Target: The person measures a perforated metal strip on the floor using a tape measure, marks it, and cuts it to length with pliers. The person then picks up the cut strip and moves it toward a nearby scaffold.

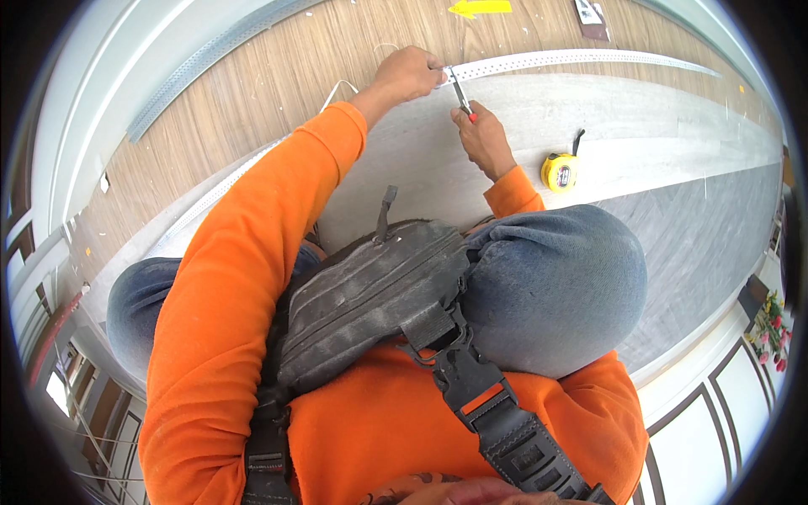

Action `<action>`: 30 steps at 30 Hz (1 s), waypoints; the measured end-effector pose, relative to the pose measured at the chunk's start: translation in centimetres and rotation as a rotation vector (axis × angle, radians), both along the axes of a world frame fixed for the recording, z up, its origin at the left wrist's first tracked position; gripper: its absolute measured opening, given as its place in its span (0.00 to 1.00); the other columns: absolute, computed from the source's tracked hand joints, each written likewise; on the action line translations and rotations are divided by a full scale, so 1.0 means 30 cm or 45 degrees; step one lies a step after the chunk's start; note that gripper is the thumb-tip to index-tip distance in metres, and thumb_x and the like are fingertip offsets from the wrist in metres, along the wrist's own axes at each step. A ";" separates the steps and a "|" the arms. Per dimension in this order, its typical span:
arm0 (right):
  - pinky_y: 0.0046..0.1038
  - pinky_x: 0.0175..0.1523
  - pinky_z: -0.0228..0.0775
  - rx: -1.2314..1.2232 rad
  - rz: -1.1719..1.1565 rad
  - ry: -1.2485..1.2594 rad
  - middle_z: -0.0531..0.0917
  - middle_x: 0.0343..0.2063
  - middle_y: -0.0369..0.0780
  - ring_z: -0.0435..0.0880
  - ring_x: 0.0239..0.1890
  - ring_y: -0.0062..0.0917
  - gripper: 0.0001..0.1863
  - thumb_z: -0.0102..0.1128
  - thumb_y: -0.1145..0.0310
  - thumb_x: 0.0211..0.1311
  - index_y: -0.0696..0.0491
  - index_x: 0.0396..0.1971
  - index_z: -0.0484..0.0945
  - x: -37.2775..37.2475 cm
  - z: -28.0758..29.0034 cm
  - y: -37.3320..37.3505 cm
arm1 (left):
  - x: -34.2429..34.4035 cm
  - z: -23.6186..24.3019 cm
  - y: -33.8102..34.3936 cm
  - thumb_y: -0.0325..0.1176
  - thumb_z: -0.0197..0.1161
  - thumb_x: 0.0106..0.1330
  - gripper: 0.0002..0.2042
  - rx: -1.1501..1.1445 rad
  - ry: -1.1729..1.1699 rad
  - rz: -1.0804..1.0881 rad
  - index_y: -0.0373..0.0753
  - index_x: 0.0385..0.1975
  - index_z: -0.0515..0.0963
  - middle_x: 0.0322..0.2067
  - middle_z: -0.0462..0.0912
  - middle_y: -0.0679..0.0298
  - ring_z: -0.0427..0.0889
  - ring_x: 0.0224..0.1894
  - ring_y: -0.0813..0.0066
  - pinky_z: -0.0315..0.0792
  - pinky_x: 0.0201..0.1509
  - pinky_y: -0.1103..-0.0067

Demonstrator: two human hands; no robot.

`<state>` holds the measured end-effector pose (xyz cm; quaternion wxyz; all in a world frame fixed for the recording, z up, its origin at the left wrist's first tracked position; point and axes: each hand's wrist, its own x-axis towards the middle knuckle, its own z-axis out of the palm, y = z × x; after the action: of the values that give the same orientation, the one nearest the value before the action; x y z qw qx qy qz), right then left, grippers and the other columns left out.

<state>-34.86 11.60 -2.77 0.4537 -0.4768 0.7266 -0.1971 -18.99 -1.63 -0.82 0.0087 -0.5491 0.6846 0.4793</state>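
**Both hands meet at the end of a perforated metal strip**

The person crouches low over the floor, knees up, orange sleeves reaching forward. The left hand is curled closed over the near end of a long perforated metal strip, pressing it down where it lies on the floor. The strip runs away from that hand toward the person's right, curving along the edge of a pale grey floor panel.

The right hand sits just below and beside the left, fingers wrapped shut around a slim hand tool with a red-tipped handle. The tool's metal end points up and meets the strip right at the left hand's fingertips. Whether it grips the strip or only touches it, I cannot tell from here.

Just to the right of the right hand, a yellow tape measure rests on the grey panel, apart from both hands, its dark strap trailing upward.

To the left of the left hand, a second perforated strip lies on the wood-look flooring, well apart from the work. Beyond the hands, a yellow arrow marking shows on the floor.

A dark grey pouch hangs at the person's chest on a buckled strap, between the knees.
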 end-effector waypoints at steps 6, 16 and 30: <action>0.45 0.42 0.74 0.073 -0.096 0.015 0.84 0.27 0.54 0.84 0.34 0.52 0.20 0.60 0.55 0.70 0.60 0.35 0.80 0.024 0.025 -0.001 | -0.008 0.029 -0.005 0.40 0.67 0.67 0.16 0.143 0.058 0.032 0.37 0.48 0.87 0.32 0.88 0.60 0.86 0.31 0.72 0.76 0.35 0.74; 0.44 0.43 0.75 0.158 -0.198 -0.018 0.85 0.28 0.54 0.85 0.34 0.50 0.20 0.60 0.53 0.71 0.59 0.37 0.82 0.021 0.011 0.030 | -0.018 0.053 0.009 0.37 0.66 0.69 0.15 0.209 0.138 -0.002 0.35 0.49 0.87 0.34 0.89 0.59 0.86 0.31 0.73 0.76 0.32 0.76; 0.26 0.28 0.69 0.034 -0.173 -0.145 0.79 0.23 0.37 0.79 0.23 0.21 0.14 0.58 0.64 0.70 0.58 0.47 0.79 -0.006 -0.113 0.045 | -0.015 0.017 0.000 0.38 0.64 0.69 0.12 0.274 0.258 0.008 0.35 0.35 0.88 0.28 0.88 0.63 0.85 0.30 0.75 0.77 0.34 0.75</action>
<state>-35.04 12.96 -6.16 0.4860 -0.4084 0.7329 -0.2446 -19.45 -1.63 -0.32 -0.0030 -0.4961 0.6250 0.6027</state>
